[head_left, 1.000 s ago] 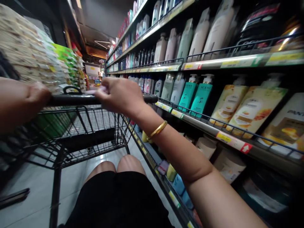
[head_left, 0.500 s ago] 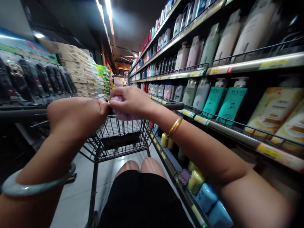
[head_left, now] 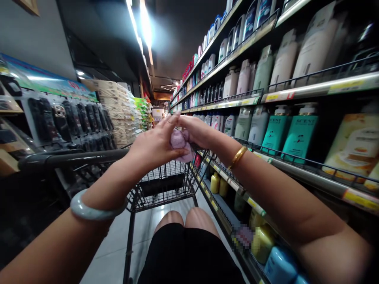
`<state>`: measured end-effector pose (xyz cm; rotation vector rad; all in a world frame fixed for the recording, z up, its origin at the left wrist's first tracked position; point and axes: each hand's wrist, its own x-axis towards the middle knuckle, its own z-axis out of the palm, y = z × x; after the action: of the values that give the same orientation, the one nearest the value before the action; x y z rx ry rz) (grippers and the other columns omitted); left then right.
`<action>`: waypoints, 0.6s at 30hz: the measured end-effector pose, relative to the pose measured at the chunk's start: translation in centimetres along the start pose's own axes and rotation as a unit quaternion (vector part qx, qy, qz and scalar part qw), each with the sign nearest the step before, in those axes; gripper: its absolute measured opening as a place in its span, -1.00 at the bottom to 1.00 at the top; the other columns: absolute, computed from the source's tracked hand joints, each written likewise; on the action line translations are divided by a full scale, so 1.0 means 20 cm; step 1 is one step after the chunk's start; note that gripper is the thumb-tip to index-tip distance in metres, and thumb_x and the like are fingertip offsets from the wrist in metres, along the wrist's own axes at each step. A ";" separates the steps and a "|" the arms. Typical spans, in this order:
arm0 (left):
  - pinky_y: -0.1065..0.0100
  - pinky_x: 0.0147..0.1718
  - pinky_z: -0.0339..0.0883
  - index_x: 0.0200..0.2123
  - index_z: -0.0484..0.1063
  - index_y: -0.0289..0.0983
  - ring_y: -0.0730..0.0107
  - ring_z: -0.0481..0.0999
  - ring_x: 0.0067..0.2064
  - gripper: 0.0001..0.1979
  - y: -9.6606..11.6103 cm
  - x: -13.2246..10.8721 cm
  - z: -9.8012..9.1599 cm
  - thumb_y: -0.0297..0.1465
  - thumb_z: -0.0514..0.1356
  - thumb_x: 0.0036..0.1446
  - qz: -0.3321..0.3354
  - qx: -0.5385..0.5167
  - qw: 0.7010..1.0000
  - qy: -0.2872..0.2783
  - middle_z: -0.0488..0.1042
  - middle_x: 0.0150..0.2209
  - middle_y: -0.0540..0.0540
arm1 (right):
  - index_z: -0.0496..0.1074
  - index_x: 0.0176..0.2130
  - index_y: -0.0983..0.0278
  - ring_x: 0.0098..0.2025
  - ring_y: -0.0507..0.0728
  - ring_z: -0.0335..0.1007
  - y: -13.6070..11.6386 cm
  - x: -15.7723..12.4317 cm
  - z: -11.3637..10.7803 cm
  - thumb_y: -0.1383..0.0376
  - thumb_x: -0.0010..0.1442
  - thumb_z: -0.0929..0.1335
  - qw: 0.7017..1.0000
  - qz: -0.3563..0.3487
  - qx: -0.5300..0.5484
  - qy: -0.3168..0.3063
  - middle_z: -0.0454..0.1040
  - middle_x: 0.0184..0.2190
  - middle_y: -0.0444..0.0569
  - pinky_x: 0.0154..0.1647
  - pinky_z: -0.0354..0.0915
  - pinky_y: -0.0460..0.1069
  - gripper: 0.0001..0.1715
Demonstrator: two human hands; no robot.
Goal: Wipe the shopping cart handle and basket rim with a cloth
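Note:
Above the shopping cart's handle [head_left: 74, 157], my two hands meet around a crumpled lilac cloth [head_left: 179, 140]. My left hand [head_left: 151, 146] is closed on its left side, thumb along the lower edge and fingers reaching over the top. On the other side my right hand [head_left: 197, 130] also grips the cloth, though its fingers are partly hidden. A pale bangle [head_left: 91, 209] circles the left wrist and a gold bracelet [head_left: 237, 157] the right. Under the hands hangs the dark wire basket [head_left: 162, 173] of the cart.
Close on the right, shelves [head_left: 310, 193] carry several rows of bottles, including teal pump bottles [head_left: 299, 136]. To the left hang dark packaged belts [head_left: 71, 118], with stacked beige packs [head_left: 111, 112] beyond. Pale floor tiles [head_left: 109, 252] show below the cart.
My left hand has moved off the handle side to the right and turned, now on the cloth with my right hand. Hands and cloth sit further right in view; the camera view has shifted.

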<state>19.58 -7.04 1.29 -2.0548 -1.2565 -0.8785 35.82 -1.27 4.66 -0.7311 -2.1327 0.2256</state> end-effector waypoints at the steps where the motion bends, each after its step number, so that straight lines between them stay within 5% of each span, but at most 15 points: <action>1: 0.07 -0.03 0.48 0.49 0.09 -0.02 -0.06 0.59 0.08 -0.04 0.01 -0.01 0.01 -0.03 0.38 0.11 0.007 0.020 1.000 -0.021 0.50 0.24 -0.21 | 0.59 -0.04 0.25 -0.11 0.09 0.48 0.04 -0.02 -0.02 0.20 0.47 0.14 1.000 0.021 -0.008 0.002 0.63 -0.06 -0.01 -0.14 0.35 -0.03 -0.52; 4: 0.11 -0.13 0.46 0.22 0.48 -0.08 0.01 0.60 -0.06 -0.45 0.02 -0.07 0.01 -0.09 0.30 0.18 0.043 0.062 0.997 -0.028 0.60 -0.06 -0.16 | 0.60 -0.27 0.30 -0.26 0.09 0.45 0.13 -0.08 -0.04 0.16 0.41 0.23 0.994 0.052 -0.093 -0.011 0.62 -0.28 0.01 -0.27 0.22 -0.02 -0.56; 6: 0.10 -0.10 0.44 0.06 0.57 -0.14 0.00 0.57 -0.02 -0.61 0.01 -0.12 0.01 -0.16 0.25 0.21 0.071 0.076 0.995 0.001 0.59 -0.06 -0.20 | 0.61 -0.32 0.28 -0.29 0.11 0.45 0.14 -0.13 -0.03 0.07 0.44 0.20 0.980 0.044 -0.192 -0.012 0.62 -0.33 0.02 -0.32 0.12 -0.01 -0.45; 8: 0.11 -0.12 0.41 0.01 0.58 -0.15 0.00 0.56 -0.01 -0.63 -0.04 -0.17 -0.02 -0.16 0.24 0.20 0.063 0.077 0.995 0.021 0.58 -0.02 -0.22 | 0.64 -0.29 0.25 -0.25 0.14 0.49 0.12 -0.17 0.00 -0.02 0.49 0.13 0.962 0.035 -0.271 -0.003 0.64 -0.29 0.06 -0.33 0.08 0.00 -0.32; 13: 0.16 -0.33 0.25 -0.14 0.58 -0.18 0.17 0.51 -0.29 -0.53 -0.16 -0.24 -0.11 0.06 0.21 0.15 -0.112 0.069 0.988 0.087 0.59 -0.22 -0.15 | 0.68 -0.20 0.25 -0.20 0.19 0.56 0.08 -0.20 0.05 -0.13 0.51 0.02 0.942 0.032 -0.334 0.012 0.67 -0.24 0.14 -0.32 0.13 0.00 -0.13; 18: 0.11 -0.23 0.39 -0.13 0.59 -0.20 0.04 0.60 -0.16 -0.56 0.01 -0.20 0.04 0.02 0.23 0.17 0.011 0.113 0.984 0.138 0.64 -0.17 -0.17 | 0.67 -0.16 0.27 -0.20 0.20 0.60 0.06 -0.21 0.13 0.15 0.52 0.13 0.928 0.059 -0.366 0.039 0.70 -0.22 0.14 -0.34 0.11 0.00 -0.40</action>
<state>18.58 -8.71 -2.38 -1.7022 -1.1235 -0.9286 36.40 -2.45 -0.25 -1.2663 -2.0818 -0.5663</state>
